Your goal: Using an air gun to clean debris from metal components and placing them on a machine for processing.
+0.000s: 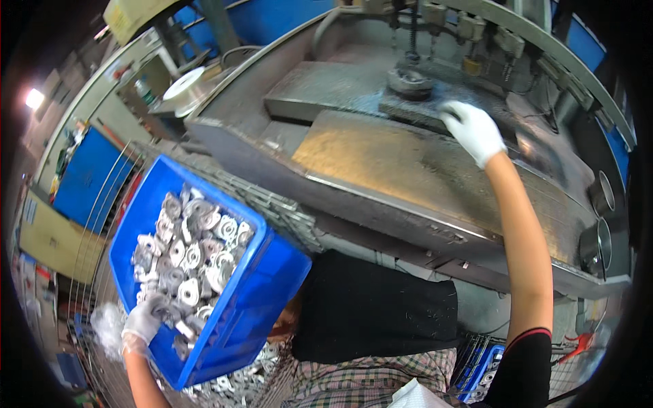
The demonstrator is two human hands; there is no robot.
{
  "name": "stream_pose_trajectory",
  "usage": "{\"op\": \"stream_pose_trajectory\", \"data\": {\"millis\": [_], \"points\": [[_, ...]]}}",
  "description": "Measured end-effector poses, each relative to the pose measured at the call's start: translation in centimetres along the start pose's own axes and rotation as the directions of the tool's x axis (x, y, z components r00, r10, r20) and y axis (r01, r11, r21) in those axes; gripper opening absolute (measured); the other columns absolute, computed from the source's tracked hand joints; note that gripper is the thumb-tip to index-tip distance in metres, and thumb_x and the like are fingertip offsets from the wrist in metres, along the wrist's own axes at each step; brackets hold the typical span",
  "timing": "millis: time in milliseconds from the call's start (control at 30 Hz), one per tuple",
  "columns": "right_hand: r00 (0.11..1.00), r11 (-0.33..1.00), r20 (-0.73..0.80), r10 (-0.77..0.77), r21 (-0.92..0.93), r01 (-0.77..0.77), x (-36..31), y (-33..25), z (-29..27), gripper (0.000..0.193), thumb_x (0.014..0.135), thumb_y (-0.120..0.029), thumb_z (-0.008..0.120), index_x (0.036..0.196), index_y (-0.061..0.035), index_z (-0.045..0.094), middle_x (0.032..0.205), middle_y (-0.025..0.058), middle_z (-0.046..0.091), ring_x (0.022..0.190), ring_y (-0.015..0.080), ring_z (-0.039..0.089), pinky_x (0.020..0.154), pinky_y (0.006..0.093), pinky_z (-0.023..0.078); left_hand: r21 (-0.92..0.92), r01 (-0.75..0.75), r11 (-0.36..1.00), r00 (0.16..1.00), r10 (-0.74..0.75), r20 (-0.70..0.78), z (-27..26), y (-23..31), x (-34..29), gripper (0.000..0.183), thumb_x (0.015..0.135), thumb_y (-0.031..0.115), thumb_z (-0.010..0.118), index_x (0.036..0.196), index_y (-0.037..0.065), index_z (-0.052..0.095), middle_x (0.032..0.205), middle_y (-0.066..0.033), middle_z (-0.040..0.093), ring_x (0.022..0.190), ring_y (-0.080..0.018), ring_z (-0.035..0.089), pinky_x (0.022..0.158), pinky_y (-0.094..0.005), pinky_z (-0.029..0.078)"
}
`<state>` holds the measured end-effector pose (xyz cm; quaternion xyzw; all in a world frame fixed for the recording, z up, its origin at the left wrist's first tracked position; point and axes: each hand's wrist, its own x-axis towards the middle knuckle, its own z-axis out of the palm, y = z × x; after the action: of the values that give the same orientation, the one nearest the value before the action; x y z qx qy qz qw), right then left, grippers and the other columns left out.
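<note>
My left hand, in a white glove, reaches into a blue plastic bin at the left. Its fingers close round a grey metal casting at the near end of the pile. Many small silvery castings with round openings and lugs fill the bin. My right hand, also gloved in white, hovers over the machine's worktable, its fingers partly stretched and apart with nothing seen in them. Just left of it, a round dark metal fixture sits on a raised block beneath a spindle.
A metal tray wall edges the machine bed. A brownish flat plate covers its front. Spindle heads hang at the back. Two metal cups sit at the right rim. More castings lie below the bin. A white spool stands at far left.
</note>
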<state>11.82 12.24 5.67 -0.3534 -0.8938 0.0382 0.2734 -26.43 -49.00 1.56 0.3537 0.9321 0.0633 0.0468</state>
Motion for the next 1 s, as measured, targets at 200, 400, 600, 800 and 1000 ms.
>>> {"op": "stream_pose_trajectory", "data": {"millis": [200, 400, 600, 800, 1000], "points": [[0.961, 0.962, 0.065, 0.268, -0.073, -0.264, 8.8, 0.2, 3.8, 0.034, 0.089, -0.027, 0.054, 0.122, -0.0192, 0.062, 0.121, 0.0157, 0.063, 0.112, 0.0348, 0.059, 0.095, 0.0433, 0.047, -0.577, -0.027, 0.816, 0.997, -0.018, -0.071, -3.9, 3.5, 2.4, 0.038, 0.086, 0.002, 0.064, 0.123, -0.001, 0.061, 0.118, -0.0094, 0.065, 0.108, -0.0177, 0.061, 0.095, -0.0305, 0.047], [0.928, 0.922, 0.115, 0.355, -0.209, -0.327, 12.0, -0.1, 5.9, 0.029, 0.09, -0.025, 0.055, 0.116, -0.0168, 0.063, 0.12, 0.014, 0.063, 0.112, 0.0333, 0.059, 0.093, 0.0436, 0.046, -0.826, -0.056, 0.561, 0.998, 0.044, -0.038, -6.0, 14.1, 6.8, 0.047, 0.087, 0.012, 0.059, 0.128, -0.009, 0.053, 0.125, -0.0154, 0.061, 0.115, -0.02, 0.057, 0.1, -0.0289, 0.042], [0.944, 0.941, 0.075, 0.322, -0.136, -0.31, 7.7, -0.3, 1.1, 0.026, 0.089, -0.022, 0.054, 0.111, -0.0126, 0.065, 0.116, 0.0158, 0.064, 0.109, 0.0344, 0.061, 0.091, 0.0432, 0.048, -0.979, 0.016, 0.203, 0.909, 0.405, 0.099, -5.7, 27.0, 12.5, 0.06, 0.08, 0.022, 0.071, 0.128, -0.008, 0.051, 0.121, -0.0128, 0.062, 0.107, -0.0177, 0.06, 0.089, -0.0261, 0.049], [0.997, 0.993, -0.068, 0.021, -0.115, -0.029, -4.8, 1.6, -5.0, 0.018, 0.081, -0.017, 0.062, 0.096, -0.0075, 0.067, 0.093, 0.0157, 0.066, 0.09, 0.0364, 0.062, 0.081, 0.0436, 0.049, -0.994, -0.072, 0.082, 0.624, 0.781, 0.019, -3.9, 39.8, 19.6, 0.078, 0.081, 0.029, 0.077, 0.136, -0.01, 0.037, 0.128, -0.0168, 0.058, 0.117, -0.0202, 0.058, 0.09, -0.0265, 0.049], [0.976, 0.983, -0.194, 0.098, -0.136, -0.126, -17.5, 4.3, -7.5, 0.013, 0.077, -0.011, 0.068, 0.089, -0.0089, 0.065, 0.08, 0.0104, 0.062, 0.078, 0.0323, 0.06, 0.071, 0.0424, 0.047, -0.996, 0.01, -0.093, 0.578, 0.813, -0.07, 1.3, 51.4, 28.0, 0.067, 0.089, 0.011, 0.069, 0.139, -0.009, 0.031, 0.126, -0.016, 0.057, 0.118, -0.0241, 0.057, 0.1, -0.034, 0.048]]}}
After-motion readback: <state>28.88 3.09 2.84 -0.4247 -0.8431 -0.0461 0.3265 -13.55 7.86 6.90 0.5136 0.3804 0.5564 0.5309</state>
